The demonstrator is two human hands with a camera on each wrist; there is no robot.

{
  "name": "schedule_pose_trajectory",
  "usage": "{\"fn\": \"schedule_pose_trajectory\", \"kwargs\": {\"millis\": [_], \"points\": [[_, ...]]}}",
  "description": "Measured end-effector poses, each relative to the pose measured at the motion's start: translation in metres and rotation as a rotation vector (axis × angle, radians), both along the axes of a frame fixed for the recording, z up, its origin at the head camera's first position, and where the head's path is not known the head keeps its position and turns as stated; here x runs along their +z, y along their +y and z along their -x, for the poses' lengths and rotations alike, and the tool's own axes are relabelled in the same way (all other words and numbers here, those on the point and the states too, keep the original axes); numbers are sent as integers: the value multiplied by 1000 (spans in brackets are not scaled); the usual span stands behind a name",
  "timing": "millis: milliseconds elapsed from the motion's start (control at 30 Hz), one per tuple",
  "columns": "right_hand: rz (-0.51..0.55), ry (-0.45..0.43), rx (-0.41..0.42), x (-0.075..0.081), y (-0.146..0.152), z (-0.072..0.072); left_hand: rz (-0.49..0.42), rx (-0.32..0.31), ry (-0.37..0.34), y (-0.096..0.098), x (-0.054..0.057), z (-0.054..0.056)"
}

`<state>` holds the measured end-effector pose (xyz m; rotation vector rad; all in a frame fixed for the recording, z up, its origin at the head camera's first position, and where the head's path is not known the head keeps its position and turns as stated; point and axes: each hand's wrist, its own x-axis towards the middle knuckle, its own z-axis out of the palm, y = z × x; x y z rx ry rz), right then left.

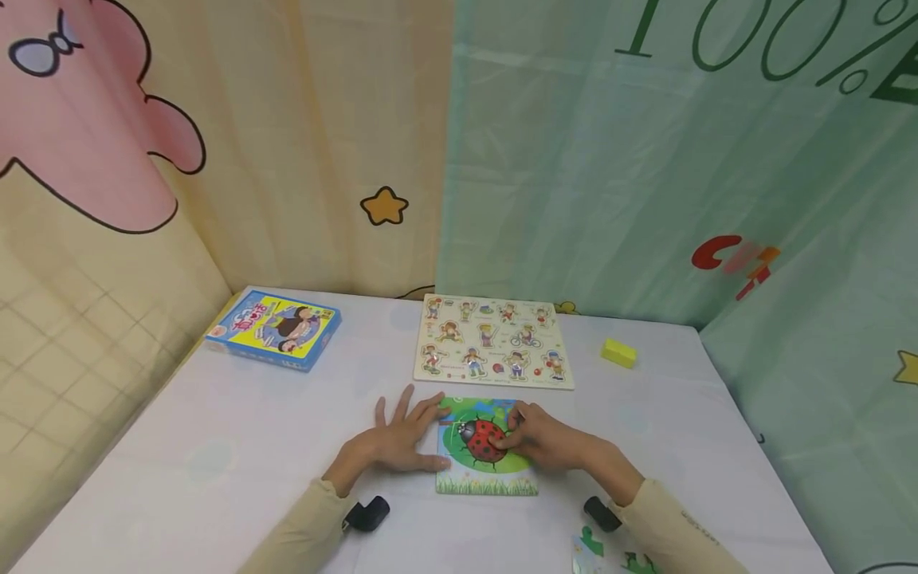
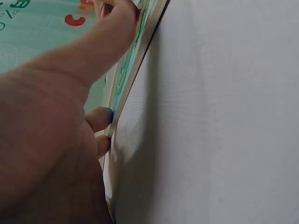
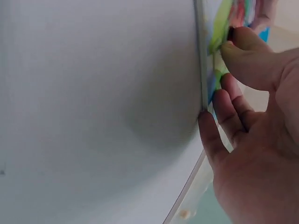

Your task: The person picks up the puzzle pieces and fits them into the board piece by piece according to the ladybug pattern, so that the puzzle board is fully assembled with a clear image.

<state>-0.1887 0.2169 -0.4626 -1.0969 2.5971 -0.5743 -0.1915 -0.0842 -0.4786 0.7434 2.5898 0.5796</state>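
A square ladybug jigsaw puzzle [image 1: 488, 484] lies flat on the table, with grass along its near edge. My left hand [image 1: 400, 437] is spread at its left side, thumb and fingertips touching the edge; the left wrist view shows the thumb [image 2: 103, 42] along that rim. My right hand [image 1: 548, 438] is over the puzzle's right part, its bent thumb and index finger pinching a piece beside the ladybug. In the right wrist view, the other fingers [image 3: 212, 135] touch the board's edge. The pinched piece is mostly hidden behind the fingers.
Behind the puzzle lies a wooden board with cartoon figures [image 1: 495, 339]. A blue and yellow box [image 1: 280, 327] stands at the back left, a yellow block [image 1: 619, 353] at the back right. Green-patterned puzzle pieces [image 1: 591, 544] lie by the right forearm. Printed curtains [image 1: 323, 143] hang behind the table.
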Motion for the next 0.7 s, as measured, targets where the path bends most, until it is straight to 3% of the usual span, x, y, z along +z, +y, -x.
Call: {"fn": "schedule_pose_trajectory", "kwargs": {"millis": [200, 333, 400, 567, 700], "points": [[-42, -32, 22, 2, 11, -6, 61, -31, 40, 0, -2, -1], [36, -62, -22, 1, 21, -15, 68, -24, 50, 1, -1, -1], [80, -29, -35, -1, 26, -22, 60, -20, 44, 1, -1, -1], [111, 44, -143, 0, 37, -45, 26, -27, 26, 0, 2, -2], [63, -22, -254, 9, 44, -66, 2, -38, 19, 0, 3, -3]]}}
